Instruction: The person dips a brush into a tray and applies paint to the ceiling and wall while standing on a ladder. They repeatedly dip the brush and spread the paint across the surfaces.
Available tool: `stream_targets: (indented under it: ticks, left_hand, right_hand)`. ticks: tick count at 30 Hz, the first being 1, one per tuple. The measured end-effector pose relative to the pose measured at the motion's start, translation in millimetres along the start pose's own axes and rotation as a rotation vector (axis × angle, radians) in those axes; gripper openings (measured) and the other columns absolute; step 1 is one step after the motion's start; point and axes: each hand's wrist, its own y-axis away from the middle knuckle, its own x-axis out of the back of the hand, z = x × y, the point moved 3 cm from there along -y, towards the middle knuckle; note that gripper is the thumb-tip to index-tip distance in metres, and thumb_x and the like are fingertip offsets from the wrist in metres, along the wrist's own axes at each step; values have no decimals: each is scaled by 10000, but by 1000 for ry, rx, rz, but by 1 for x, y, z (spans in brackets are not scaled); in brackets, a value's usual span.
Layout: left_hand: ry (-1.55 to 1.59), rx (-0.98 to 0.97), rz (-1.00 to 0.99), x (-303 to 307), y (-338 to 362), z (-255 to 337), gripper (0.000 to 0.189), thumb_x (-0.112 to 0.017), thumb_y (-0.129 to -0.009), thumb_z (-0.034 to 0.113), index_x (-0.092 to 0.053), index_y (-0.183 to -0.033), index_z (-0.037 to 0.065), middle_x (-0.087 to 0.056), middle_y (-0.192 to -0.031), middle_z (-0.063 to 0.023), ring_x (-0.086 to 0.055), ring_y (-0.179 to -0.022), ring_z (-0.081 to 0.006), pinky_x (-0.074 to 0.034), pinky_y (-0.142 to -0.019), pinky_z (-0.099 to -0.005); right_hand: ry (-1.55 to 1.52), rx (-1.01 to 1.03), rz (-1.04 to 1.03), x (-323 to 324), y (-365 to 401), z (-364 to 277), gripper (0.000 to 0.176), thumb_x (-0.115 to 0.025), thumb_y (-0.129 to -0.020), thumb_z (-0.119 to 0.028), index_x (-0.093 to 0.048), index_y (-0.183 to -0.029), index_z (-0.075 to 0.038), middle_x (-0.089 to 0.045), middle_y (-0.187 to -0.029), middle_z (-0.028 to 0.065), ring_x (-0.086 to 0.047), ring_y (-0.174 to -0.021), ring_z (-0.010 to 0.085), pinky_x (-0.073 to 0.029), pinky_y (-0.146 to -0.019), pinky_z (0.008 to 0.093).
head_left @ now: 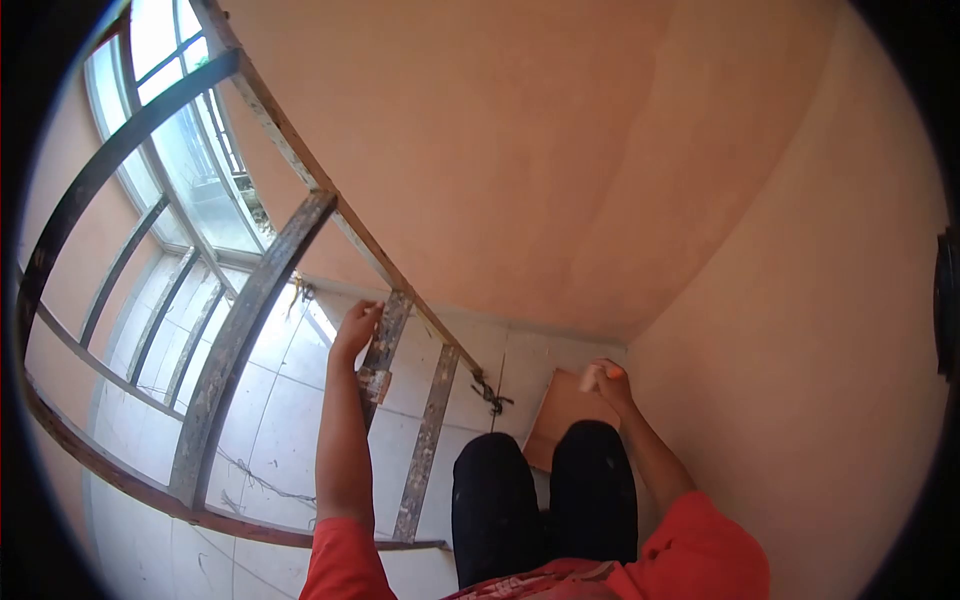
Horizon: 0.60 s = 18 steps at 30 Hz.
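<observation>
Fingers of the left hand (357, 330) are bent and pressed together, and they close on the edge of a flat metal rung (384, 340), near its upper end. This rung is one of several crossbars of a long rusty metal frame (225, 350) which lies tilted across the left side of the view, above the pale tiled floor (290, 400). We see the right hand (610, 382) lower on the right, near the orange wall (800, 350). Its fingers are curled tight around a small pale object (591, 376); we cannot tell what this object is. The right hand is at the upper corner of a brown board (562, 415), which lies on the floor just beside the wall, but we cannot tell if it touches the board. Between both arms stand the legs in black trousers (545, 500), and a window (190, 150) shows at the top left.
</observation>
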Motion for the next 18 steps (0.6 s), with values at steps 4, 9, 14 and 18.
stream_targets:
  ticks: [4, 9, 14, 18]
  left_hand:
    - [-73, 23, -16, 1, 1, 8, 458, -576, -1008, 409, -655, -1186, -6, -688, -977, -123, -616, -869, -200, -497, -767, -363]
    - [-119, 191, -53, 12, 7, 5, 456, -493, -1038, 451, -643, -1227, 64, -635, -955, -48, -571, -836, -147, -483, -776, -349]
    - [-119, 200, -209, 33, -19, -35, 515, -398, -1058, 480, -582, -1356, 103, -678, -1151, -58, -662, -915, -182, -523, -795, -317]
    - [-121, 170, -226, 4, 18, 23, 476, -372, -1062, 417, -604, -1265, 54, -672, -1117, -75, -665, -993, -192, -526, -788, -337]
  right_hand:
    - [-93, -309, 185, 34, 116, 44, 301, -542, -915, -145, -607, -1185, -29, -669, -829, 89, -667, -623, 177, -542, -537, 316]
    - [-184, -413, 278, 24, 207, 135, 216, -617, -925, -135, -560, -1090, -8, -627, -808, 57, -609, -658, 143, -500, -562, 315]
    - [-136, -412, 479, 10, 217, 152, 259, -664, -901, -151, -637, -1078, 37, -695, -880, 114, -662, -774, 143, -534, -696, 324]
    - [73, -273, 585, 5, 187, 154, 253, -692, -879, -158, -689, -1063, 16, -727, -936, 156, -716, -891, 233, -540, -806, 336]
